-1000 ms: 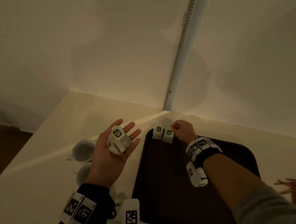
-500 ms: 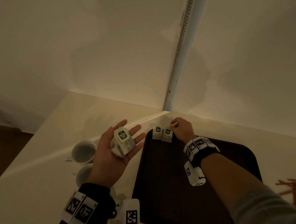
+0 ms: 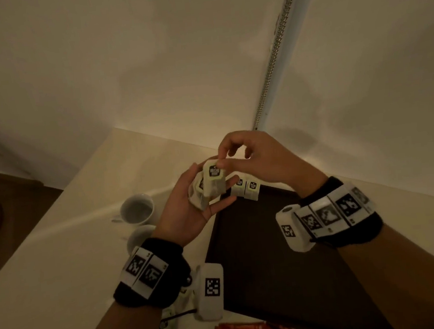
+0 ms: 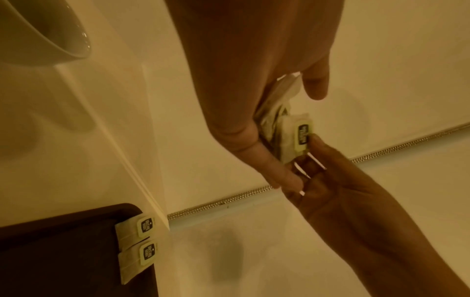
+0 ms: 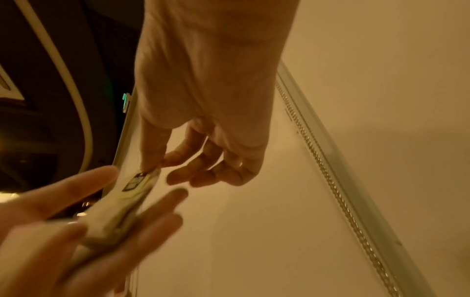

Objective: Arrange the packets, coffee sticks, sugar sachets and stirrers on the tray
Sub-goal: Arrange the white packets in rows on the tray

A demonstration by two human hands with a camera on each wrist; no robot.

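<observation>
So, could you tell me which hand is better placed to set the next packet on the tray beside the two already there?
The right hand: it already pinches the top packet of the stack in the left hand's open palm, above the tray corner where two packets lie.

The tray (image 3: 287, 277) is seen from above by the head camera; the 2 close wrist views share the held packets (image 4: 292, 136).
</observation>
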